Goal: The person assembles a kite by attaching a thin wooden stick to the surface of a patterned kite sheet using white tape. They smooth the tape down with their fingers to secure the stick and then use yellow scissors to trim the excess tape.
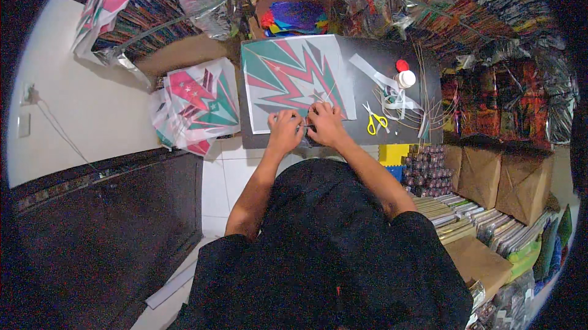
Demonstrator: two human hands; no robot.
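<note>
A patterned sheet (263, 85) in green, red, white and grey, thin like paper or plastic, lies flat on the dark table. At its near edge my left hand (286, 129) has its fingers curled and closed. Close beside it, my right hand (325, 124) is also closed, fingertips pinched together. Something small and dark shows between the two hands, too small to name. My fingers hide most of it. Yellow-handled scissors (375, 123) lie to the right of the sheet, blades pointing away from me.
Right on the table (361, 48) are a white bottle (406, 79), a red cap (402, 65), white strips (372, 71) and thin sticks (422, 63). More patterned sheets (202, 100) are piled at left. Packed stacks (484, 11) surround the far side; cardboard boxes (520, 174) stand right.
</note>
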